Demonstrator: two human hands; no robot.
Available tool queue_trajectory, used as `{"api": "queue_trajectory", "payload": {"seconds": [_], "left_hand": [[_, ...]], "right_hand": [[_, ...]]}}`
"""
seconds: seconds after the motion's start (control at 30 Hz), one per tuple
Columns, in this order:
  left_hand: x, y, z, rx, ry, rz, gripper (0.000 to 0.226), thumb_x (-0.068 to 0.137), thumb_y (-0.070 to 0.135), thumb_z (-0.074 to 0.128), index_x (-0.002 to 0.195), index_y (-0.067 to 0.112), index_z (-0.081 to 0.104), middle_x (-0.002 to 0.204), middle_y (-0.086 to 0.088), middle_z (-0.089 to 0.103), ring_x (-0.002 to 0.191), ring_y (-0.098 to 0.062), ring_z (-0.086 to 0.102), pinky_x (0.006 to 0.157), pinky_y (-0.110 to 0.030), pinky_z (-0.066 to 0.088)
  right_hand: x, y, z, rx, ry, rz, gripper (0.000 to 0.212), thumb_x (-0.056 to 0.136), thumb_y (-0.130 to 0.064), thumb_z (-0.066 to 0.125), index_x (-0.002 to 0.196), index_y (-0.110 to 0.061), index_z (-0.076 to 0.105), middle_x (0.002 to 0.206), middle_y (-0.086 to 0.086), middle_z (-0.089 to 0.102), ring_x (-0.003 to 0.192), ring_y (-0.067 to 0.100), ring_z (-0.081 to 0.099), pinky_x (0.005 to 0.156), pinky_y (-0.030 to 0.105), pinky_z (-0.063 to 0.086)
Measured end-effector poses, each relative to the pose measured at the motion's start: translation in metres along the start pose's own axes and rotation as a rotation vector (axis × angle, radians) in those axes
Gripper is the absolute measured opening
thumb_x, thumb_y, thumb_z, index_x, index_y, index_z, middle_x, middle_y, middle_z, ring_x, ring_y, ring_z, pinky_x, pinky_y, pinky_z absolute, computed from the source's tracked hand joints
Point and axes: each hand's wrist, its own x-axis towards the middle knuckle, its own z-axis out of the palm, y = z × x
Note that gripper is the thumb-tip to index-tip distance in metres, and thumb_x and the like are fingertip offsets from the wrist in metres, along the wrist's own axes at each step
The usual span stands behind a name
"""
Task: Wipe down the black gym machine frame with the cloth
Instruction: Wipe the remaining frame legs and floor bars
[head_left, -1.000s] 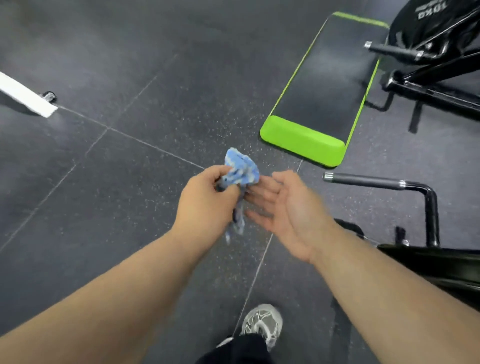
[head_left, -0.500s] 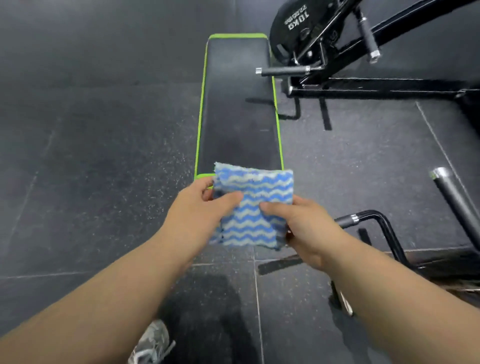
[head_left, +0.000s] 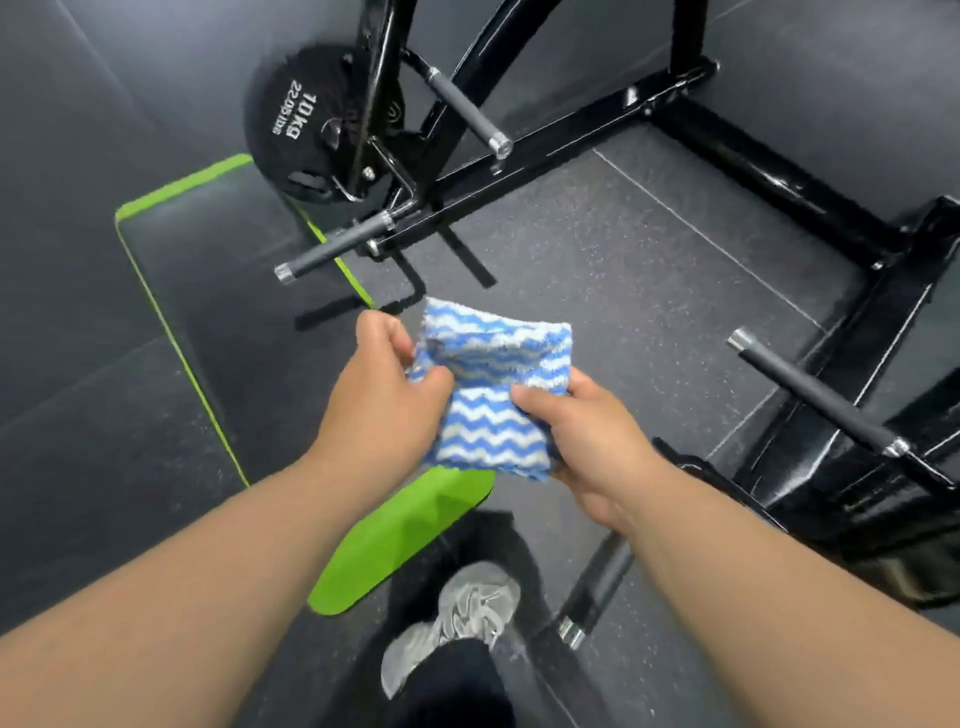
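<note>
The left hand and the right hand both hold the cloth. The cloth is blue with white wavy lines, and it is folded into a thick square. The left thumb and curled fingers pinch its left edge near the top. The right thumb presses on the front of the cloth, and the other right fingers go behind it (they are hidden, so only the thumb shows well). The cloth is up in the air between the two hands and touches nothing else.

The black gym machine frame is out past the fingertips and also off to the right of the right fingers. The cloth is well apart from it. A grey handle sticks out just past the left fingers. Another grey handle sticks out to the right of the right fingers. A round black weight plate marked 10kg sits on the frame, far past the left fingers. A black pad with a green edge lies on the dark floor, under and to the left of the left hand. A grey shoe is on the floor, back behind the fingers and close to the person.
</note>
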Motion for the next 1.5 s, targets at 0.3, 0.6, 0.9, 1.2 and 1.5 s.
{"api": "queue_trajectory", "payload": {"seconds": [0.3,0.6,0.9,1.2,1.5], "left_hand": [[0.186,0.073,0.073,0.177,-0.171,0.235,0.017,0.089,0.014,0.055,0.078,0.025,0.050,0.064,0.011,0.050,0.060,-0.002,0.046,0.054,-0.022,0.029],[0.299,0.199,0.157,0.086,-0.479,0.398,0.031,0.077,0.024,0.066,0.104,0.036,0.059,0.113,0.017,0.062,0.084,-0.007,0.056,0.078,-0.018,0.040],[0.410,0.300,0.236,0.109,-0.547,0.620,0.042,0.083,0.014,0.064,0.122,0.029,0.058,0.121,0.020,0.052,0.092,0.013,0.041,0.075,0.008,0.025],[0.480,0.374,0.346,0.022,-0.487,0.704,0.038,0.091,0.017,0.060,0.128,0.023,0.054,0.124,0.019,0.046,0.104,0.015,0.036,0.084,0.002,0.024],[0.532,0.461,0.468,0.011,-0.447,0.779,0.044,0.094,0.014,0.052,0.136,0.020,0.048,0.143,0.012,0.039,0.124,0.006,0.032,0.091,0.008,0.015]], "right_hand": [[0.143,-0.104,-0.042,0.186,0.217,-0.050,0.023,0.085,0.001,0.059,0.102,-0.014,0.064,0.095,0.009,0.075,0.077,0.019,0.071,0.062,0.028,0.055],[0.203,-0.225,-0.130,0.287,0.473,-0.203,0.022,0.087,0.000,0.060,0.106,-0.010,0.064,0.099,0.011,0.074,0.088,0.027,0.072,0.080,0.045,0.058],[0.274,-0.329,-0.192,0.363,0.729,-0.239,0.015,0.090,-0.009,0.063,0.099,-0.020,0.061,0.091,0.004,0.074,0.080,0.022,0.073,0.070,0.037,0.061],[0.347,-0.410,-0.285,0.330,0.794,-0.397,0.020,0.090,-0.005,0.058,0.104,-0.019,0.063,0.094,0.007,0.074,0.085,0.025,0.072,0.074,0.039,0.059],[0.409,-0.483,-0.406,-0.354,1.047,-0.524,0.051,0.093,-0.009,0.052,0.133,-0.040,0.045,0.131,-0.014,0.050,0.110,0.001,0.051,0.094,0.018,0.042]]}}
